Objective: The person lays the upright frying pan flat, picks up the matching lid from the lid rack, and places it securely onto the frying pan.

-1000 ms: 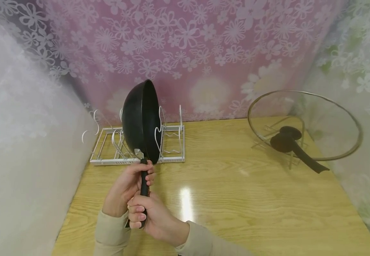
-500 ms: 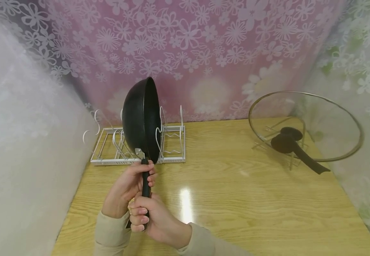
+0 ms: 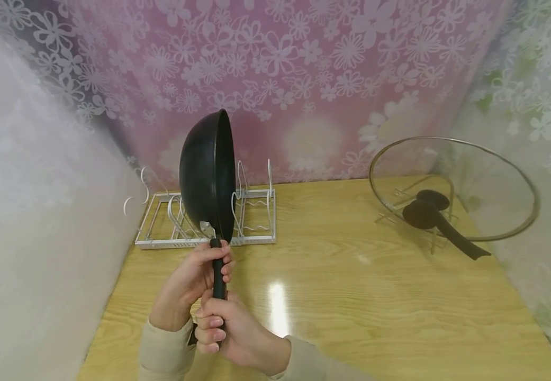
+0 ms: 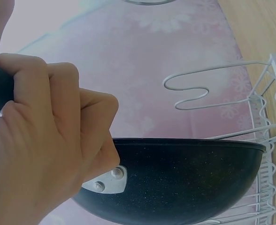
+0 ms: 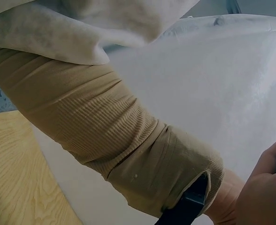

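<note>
Together, the left hand [image 3: 193,275] and right hand [image 3: 238,329] curl round the black handle [image 3: 219,279], left nearer the pan [image 3: 205,172].

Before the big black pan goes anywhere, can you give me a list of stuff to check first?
1. Left hand wrapped round the straight black handle, close to the deep, round black pan: ok.
2. Right hand gripping the same handle, nearer its end: ok.
3. Pan turned on its side, opening facing right in the head view: ok.
4. Pan clear of the white wire rack: cannot tell; they overlap in view.
5. Round see-through lid with a metal rim apart from the pan: ok, off to the right.
6. Nothing inside the pan: cannot tell, mostly hidden.
</note>
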`<state>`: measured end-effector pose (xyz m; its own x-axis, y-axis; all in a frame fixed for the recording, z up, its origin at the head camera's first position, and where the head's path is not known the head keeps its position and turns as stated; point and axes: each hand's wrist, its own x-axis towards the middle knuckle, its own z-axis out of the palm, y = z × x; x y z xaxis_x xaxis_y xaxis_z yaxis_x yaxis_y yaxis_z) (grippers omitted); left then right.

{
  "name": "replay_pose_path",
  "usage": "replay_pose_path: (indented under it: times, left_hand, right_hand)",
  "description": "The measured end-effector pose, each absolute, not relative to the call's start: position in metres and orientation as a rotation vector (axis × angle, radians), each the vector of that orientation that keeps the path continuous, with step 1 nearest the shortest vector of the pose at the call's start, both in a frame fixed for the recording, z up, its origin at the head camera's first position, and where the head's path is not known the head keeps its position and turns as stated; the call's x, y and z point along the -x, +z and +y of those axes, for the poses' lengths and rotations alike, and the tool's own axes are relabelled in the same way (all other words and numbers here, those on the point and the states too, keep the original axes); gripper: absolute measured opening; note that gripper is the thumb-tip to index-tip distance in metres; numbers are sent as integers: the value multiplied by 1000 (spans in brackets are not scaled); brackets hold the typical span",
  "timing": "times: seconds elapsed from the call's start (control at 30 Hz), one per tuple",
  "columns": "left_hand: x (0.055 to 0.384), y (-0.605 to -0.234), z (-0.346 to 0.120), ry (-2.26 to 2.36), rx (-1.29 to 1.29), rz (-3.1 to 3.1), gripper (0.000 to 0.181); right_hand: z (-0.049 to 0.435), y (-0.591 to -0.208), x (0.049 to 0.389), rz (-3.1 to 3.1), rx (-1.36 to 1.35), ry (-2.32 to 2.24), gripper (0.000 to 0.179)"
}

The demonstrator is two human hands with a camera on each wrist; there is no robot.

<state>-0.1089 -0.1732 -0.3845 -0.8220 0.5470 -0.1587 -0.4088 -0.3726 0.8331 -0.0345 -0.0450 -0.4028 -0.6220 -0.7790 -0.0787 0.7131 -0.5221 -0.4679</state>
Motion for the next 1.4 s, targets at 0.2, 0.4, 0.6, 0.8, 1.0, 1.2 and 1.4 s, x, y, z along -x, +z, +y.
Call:
replay_pose_path:
  times: [0.2, 0.4, 0.6, 0.8, 1.0, 1.2, 1.4]
  left_hand:
    - [105, -379, -170, 2194, -195, 1330, 12]
    - [101, -372, -166, 2187, -176, 1381, 10]
    - [96, -365, -164, 2184, -176, 1420, 11]
    - [90, -357, -162, 2184, -212, 1466, 9]
    - [83, -349, -161, 2194, -310, 1508, 10]
    - [74, -340, -161, 2192, -355, 1537, 8]
    - [67, -331, -159, 2187, -410, 1537, 8]
  right_hand:
    - [-40, -402, 31, 562, 227, -2158, 26]
    - [-36, -399, 29, 587, 248, -2157, 24]
    - [-34, -395, 26, 617, 256, -2159, 20]
    - [-32, -389, 23, 667, 249, -2139, 18]
    - [-30, -384, 18, 689, 271, -2133, 17]
    - [-29, -379, 12, 688, 240, -2151, 18]
    - [-28, -376, 6, 736, 245, -2170, 18]
